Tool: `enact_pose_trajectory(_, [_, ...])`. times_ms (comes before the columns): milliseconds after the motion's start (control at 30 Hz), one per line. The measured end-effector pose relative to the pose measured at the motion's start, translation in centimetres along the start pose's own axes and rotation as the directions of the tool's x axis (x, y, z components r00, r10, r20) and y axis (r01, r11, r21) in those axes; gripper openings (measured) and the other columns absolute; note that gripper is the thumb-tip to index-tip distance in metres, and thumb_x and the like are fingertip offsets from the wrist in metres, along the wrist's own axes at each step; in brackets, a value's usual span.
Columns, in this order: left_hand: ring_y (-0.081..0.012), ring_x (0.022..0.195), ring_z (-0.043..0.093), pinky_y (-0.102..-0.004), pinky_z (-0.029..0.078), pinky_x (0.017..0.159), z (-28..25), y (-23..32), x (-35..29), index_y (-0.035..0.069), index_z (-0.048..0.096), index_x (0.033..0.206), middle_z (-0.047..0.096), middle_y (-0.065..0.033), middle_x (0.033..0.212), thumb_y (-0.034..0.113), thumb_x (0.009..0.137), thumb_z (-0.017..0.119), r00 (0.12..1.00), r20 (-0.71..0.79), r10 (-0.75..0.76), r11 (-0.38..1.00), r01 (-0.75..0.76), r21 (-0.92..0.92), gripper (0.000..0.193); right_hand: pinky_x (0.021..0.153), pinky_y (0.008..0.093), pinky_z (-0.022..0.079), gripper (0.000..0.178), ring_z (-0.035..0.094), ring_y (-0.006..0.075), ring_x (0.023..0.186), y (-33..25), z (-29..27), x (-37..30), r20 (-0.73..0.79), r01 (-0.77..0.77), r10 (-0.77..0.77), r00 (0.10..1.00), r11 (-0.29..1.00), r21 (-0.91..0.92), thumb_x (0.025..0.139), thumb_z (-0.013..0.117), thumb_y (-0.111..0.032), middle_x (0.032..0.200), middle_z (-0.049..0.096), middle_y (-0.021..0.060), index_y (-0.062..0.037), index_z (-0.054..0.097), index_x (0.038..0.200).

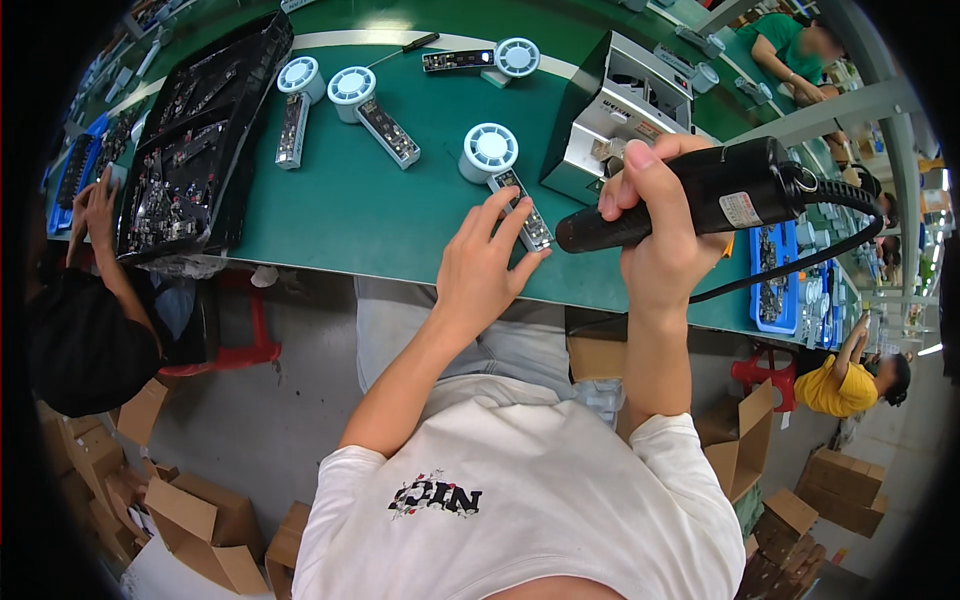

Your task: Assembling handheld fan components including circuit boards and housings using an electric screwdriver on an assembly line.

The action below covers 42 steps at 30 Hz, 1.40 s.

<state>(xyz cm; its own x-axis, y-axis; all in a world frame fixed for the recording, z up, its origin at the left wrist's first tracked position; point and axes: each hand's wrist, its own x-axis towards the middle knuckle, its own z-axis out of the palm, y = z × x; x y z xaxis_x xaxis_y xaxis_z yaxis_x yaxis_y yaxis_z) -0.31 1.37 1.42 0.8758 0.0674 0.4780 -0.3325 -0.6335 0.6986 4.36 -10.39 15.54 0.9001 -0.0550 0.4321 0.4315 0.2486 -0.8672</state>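
Observation:
My left hand (480, 260) grips the open handle of a small handheld fan (490, 150), thumb on one side and fingers on the other. The fan's round, pale blue head lies away from me, and a circuit board shows in its handle. In my right hand (665, 210) is a black corded electric screwdriver (720, 188), fingers wrapped round its body. Its dark tapered end points left, close to the near end of the handle; I cannot make out a bit. Beyond my right hand stands a metal screw feeder (610, 120), partly hidden by that hand.
Three similar fans with exposed boards lie farther back: one (293, 110), another (375, 115) and a third (480, 58). A thin screwdriver (410, 48) lies near them. Black trays (190, 150) of parts stand left, a blue bin (773, 280) right. Co-workers sit on both sides.

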Motion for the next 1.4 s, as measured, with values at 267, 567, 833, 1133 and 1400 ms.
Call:
enact_pose_trajectory(267, [-0.0294,0.098,0.061,-0.0395,0.055,0.079,0.0,0.0,0.1,0.002,0.062,0.121,0.056,-0.0094,0.13,0.015,0.073,0.084,1.0,-0.003,0.029,0.999,-0.029,0.018,0.055,0.046,0.0232,0.044,0.016,0.057,0.0101,0.05,-0.4,0.1,-0.4,0.001,-0.02,0.02,1.0,1.0,-0.014,0.082,0.076,0.001,0.067,0.06,0.0032,-0.0011,0.06,0.086])
enact_pose_trajectory(567, [-0.0293,0.098,0.062,-0.0394,0.055,0.078,0.2,-0.2,0.0,0.002,0.063,0.121,0.056,-0.01,0.13,0.016,0.073,0.085,0.999,-0.011,0.032,0.999,-0.031,0.041,0.054,0.048,0.0223,0.046,0.022,0.058,0.0089,0.054,0.8,0.2,-0.8,0.01,-0.021,0.021,1.0,1.0,-0.022,0.08,0.075,0.005,0.077,0.062,0.0046,-0.0011,0.057,0.091])
enact_pose_trajectory(833, [-0.0286,0.1,0.061,-0.0396,0.054,0.081,0.1,-0.1,0.0,0.001,0.062,0.123,0.056,-0.0111,0.13,0.016,0.072,0.085,0.999,0.0,0.038,0.998,-0.038,0.055,0.057,0.052,0.0274,0.046,0.02,0.053,0.0131,0.051,1.8,0.4,-1.5,0.071,0.073,-0.064,0.995,0.989,-0.127,0.085,0.068,-0.001,0.064,0.053,0.0062,0.0002,0.051,0.094])
enact_pose_trajectory(1133, [-0.0334,0.103,0.062,-0.0428,0.051,0.088,0.7,-0.7,-0.1,0.001,0.064,0.119,0.058,-0.0142,0.129,0.017,0.073,0.083,0.997,-0.043,0.065,0.994,-0.061,0.092,0.051,0.05,0.0281,0.048,0.008,0.056,0.0143,0.048,-0.9,-2.3,2.6,0.157,0.052,-0.059,0.986,0.997,0.049,0.082,0.068,0.0,0.063,0.058,0.0057,0.0011,0.061,0.087])
enact_pose_trajectory(1400, [-0.0335,0.102,0.062,-0.043,0.05,0.089,0.5,-0.1,0.2,0.002,0.065,0.119,0.06,-0.014,0.128,0.019,0.074,0.083,0.995,-0.05,0.087,0.99,-0.081,0.12,0.051,0.05,0.0281,0.046,0.013,0.057,0.0151,0.049,0.1,-3.9,11.2,-0.041,0.157,-0.167,0.985,0.971,-0.179,0.08,0.071,-0.005,0.059,0.058,0.0064,0.0045,0.063,0.077])
